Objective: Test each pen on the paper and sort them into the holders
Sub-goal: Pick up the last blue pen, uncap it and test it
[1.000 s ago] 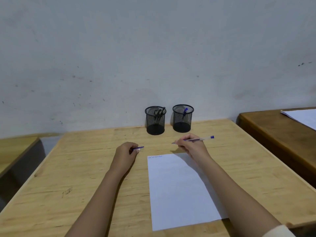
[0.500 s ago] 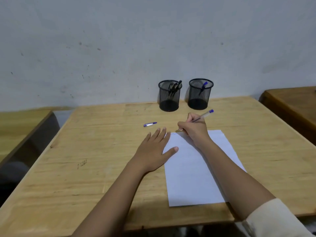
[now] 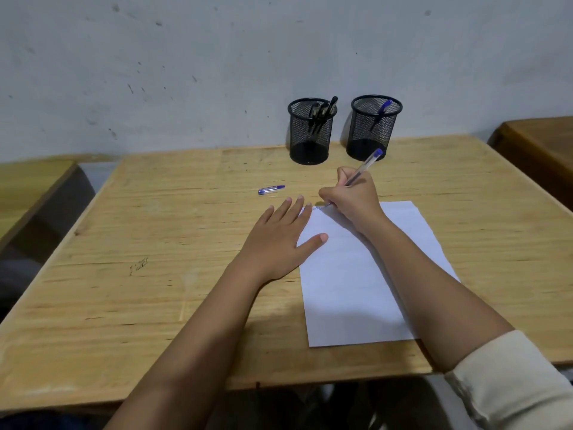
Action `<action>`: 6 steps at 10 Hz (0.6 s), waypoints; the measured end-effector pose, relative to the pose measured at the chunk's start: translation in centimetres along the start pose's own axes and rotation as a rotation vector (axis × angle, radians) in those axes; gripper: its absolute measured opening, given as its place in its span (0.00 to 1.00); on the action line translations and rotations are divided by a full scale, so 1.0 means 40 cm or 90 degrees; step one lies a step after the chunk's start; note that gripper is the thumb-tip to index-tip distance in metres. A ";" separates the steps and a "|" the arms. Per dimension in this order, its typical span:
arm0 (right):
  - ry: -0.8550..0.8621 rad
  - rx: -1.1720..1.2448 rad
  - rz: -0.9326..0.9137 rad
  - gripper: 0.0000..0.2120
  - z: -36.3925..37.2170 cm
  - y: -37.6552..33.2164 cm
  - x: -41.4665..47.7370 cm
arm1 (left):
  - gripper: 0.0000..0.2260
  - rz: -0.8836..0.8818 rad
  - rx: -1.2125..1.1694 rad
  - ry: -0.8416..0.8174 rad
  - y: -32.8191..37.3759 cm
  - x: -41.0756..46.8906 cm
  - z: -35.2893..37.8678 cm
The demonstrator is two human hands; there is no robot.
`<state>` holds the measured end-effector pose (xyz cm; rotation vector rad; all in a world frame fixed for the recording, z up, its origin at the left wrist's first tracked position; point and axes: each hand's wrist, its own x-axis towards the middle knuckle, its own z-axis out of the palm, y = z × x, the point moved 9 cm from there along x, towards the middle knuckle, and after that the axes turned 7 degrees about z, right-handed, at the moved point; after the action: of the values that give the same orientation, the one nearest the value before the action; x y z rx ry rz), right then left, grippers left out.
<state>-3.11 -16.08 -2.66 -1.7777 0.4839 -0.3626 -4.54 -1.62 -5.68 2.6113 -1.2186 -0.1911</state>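
Since a second ago the left hand (image 3: 279, 240) has left the blue cap (image 3: 271, 190) on the counter (image 3: 155, 243) and now lies flat, fingers spread, pinning the paper (image 3: 356, 290) at its left edge, mid-frame. The right hand (image 3: 353, 197) pinches the pen (image 3: 362, 169), tip at the sheet's upper left corner. Best to keep the sheet pinned and scribble short and light. At upper centre stand the left holder (image 3: 310, 131) with dark pens and the right holder (image 3: 370, 128) with a blue one, against a scuffed grey wall (image 3: 186, 57).
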 end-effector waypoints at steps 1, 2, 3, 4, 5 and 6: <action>0.000 -0.008 -0.001 0.18 0.000 -0.002 0.003 | 0.30 0.000 -0.001 -0.001 0.001 -0.001 0.000; 0.014 -0.003 -0.007 0.18 -0.004 -0.001 0.001 | 0.30 -0.001 0.000 0.000 0.001 -0.002 0.000; -0.001 -0.012 -0.008 0.17 0.000 -0.003 0.001 | 0.30 -0.002 0.002 0.002 0.002 -0.002 -0.001; 0.023 0.034 0.008 0.17 -0.018 0.006 0.006 | 0.30 -0.003 -0.002 0.005 0.002 -0.002 -0.002; 0.049 0.050 0.007 0.17 -0.031 0.013 0.006 | 0.30 -0.003 0.000 0.005 0.002 -0.002 -0.002; 0.010 0.025 -0.014 0.13 -0.016 0.007 0.007 | 0.30 -0.003 0.003 0.004 0.001 -0.001 -0.003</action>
<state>-3.21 -16.82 -2.79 -1.7445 0.4653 -0.3989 -4.55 -1.58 -5.56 2.6165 -1.2122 -0.1811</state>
